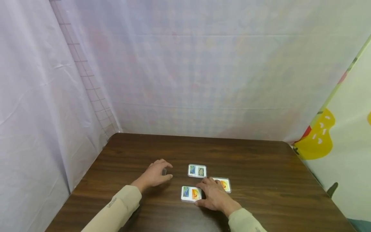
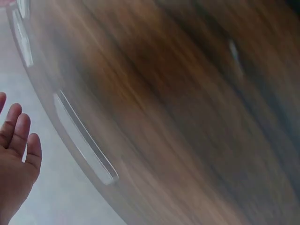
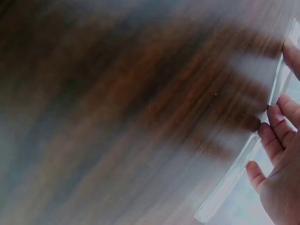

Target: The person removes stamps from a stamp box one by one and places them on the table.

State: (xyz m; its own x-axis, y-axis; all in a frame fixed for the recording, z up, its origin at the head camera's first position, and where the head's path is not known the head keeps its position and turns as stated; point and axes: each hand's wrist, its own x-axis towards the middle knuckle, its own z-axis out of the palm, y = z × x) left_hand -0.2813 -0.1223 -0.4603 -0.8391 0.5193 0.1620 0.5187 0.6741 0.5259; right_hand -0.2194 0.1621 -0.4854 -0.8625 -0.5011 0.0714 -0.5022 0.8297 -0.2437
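Note:
Three white picture cards in clear plastic cases lie flat on the brown table. My right hand [image 1: 214, 195] grips the near card [image 1: 191, 194], with a blue-green and a yellow-red picture, thumb and forefinger at its right end. Its other fingers partly cover the right card [image 1: 225, 185], which shows a yellow-red picture. Behind them is the back card [image 1: 197, 170], with a blue-green and a brownish picture. Off to the left, my left hand [image 1: 153, 174] is held over the table, fingers and thumb apart. A small clear edge shows between them, mostly hidden; what it belongs to I cannot tell.
The wood-grain table [image 1: 261, 161] reaches back to a pale hanging curtain [image 1: 197, 74]. White cloth [image 1: 34, 106] hangs along the left side. A cloth with a yellow print [image 1: 317, 138] hangs on the right.

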